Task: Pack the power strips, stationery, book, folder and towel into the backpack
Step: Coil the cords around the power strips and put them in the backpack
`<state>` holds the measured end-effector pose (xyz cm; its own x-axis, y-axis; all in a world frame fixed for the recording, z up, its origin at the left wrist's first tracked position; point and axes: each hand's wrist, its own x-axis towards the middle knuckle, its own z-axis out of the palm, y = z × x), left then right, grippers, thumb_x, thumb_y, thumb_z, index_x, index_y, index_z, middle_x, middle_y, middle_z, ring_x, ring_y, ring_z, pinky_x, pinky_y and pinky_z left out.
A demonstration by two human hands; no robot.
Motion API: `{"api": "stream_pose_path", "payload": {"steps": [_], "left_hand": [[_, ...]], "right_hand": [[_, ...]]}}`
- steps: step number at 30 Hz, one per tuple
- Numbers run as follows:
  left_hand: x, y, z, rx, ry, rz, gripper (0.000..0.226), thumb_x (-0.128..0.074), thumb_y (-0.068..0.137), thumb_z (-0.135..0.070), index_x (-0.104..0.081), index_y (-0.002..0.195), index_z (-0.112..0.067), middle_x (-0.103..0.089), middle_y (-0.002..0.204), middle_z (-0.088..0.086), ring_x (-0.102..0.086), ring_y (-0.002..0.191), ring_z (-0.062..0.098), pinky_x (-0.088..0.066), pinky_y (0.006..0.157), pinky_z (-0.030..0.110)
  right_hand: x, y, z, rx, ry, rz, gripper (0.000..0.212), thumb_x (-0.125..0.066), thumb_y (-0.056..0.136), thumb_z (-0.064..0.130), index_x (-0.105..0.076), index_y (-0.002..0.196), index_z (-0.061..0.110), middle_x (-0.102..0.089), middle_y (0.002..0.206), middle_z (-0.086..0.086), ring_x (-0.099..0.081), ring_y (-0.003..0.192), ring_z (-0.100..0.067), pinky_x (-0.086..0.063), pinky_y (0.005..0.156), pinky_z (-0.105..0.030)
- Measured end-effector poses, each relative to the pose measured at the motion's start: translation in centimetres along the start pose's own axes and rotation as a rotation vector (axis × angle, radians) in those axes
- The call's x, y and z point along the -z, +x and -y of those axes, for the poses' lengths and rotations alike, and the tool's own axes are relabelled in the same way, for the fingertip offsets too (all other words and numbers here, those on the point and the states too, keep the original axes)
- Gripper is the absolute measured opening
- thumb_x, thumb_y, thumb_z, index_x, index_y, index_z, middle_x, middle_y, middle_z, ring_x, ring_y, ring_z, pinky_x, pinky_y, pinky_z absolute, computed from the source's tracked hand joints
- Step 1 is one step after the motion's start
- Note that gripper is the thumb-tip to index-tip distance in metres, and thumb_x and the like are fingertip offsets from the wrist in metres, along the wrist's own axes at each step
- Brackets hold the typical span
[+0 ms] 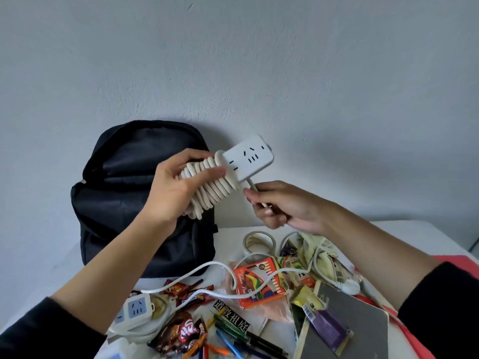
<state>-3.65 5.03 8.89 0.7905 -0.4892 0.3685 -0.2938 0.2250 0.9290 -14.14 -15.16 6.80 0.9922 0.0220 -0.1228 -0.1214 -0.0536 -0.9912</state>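
Observation:
My left hand (172,185) grips a white power strip (248,158) by the cord coiled round its body, held up in front of the black backpack (129,193). My right hand (282,207) pinches the loose end of that cord (252,187) just below the strip. The backpack stands against the wall with its top unzipped. A second power strip (134,308) with blue faces lies at the lower left, its white cord (207,268) looping across the table. A colour pencil box (259,283), several pens (233,332), a dark grey book (350,325) and a pale cloth (316,248) lie below.
Snack wrappers (181,332) lie among the stationery. Rolls of tape (259,242) sit behind the pencil box. A white plug (348,285) lies by the book. Something red (453,263) shows at the table's right edge. The grey wall stands close behind.

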Motion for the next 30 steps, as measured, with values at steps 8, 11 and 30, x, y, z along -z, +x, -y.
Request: {"api": "stream_pose_path", "payload": {"steps": [8, 11, 30], "left_hand": [[1.5, 1.0, 3.0, 0.006, 0.329, -0.195, 0.029, -0.091, 0.076, -0.032, -0.074, 0.098, -0.026, -0.076, 0.09, -0.005, -0.074, 0.082, 0.011, -0.059, 0.073, 0.028], [1.4, 0.2, 3.7, -0.105, 0.643, -0.03, 0.034, -0.088, 0.075, -0.045, -0.071, 0.101, -0.033, -0.074, 0.091, -0.011, -0.069, 0.081, 0.004, -0.055, 0.068, 0.019], [0.1, -1.7, 0.3, -0.154, 0.204, 0.418, 0.055, -0.089, 0.077, -0.016, -0.064, 0.127, -0.021, -0.074, 0.097, 0.01, -0.072, 0.082, 0.019, -0.059, 0.075, 0.027]], "right_hand": [[-1.0, -2.1, 0.9, 0.079, -1.114, -0.112, 0.032, -0.053, 0.104, 0.041, -0.052, 0.084, 0.015, -0.044, 0.066, 0.001, -0.034, 0.052, -0.01, -0.028, 0.055, -0.028], [-1.1, -1.9, 1.6, 0.275, -1.183, -0.185, 0.027, -0.056, 0.104, 0.038, -0.054, 0.078, 0.03, -0.048, 0.062, 0.005, -0.039, 0.05, -0.01, -0.029, 0.054, -0.03], [0.1, -1.0, 6.2, 0.014, -0.173, -0.063, 0.043, -0.09, 0.067, 0.013, -0.06, 0.096, 0.02, -0.066, 0.094, -0.014, -0.062, 0.075, -0.027, -0.048, 0.062, -0.03]]}}
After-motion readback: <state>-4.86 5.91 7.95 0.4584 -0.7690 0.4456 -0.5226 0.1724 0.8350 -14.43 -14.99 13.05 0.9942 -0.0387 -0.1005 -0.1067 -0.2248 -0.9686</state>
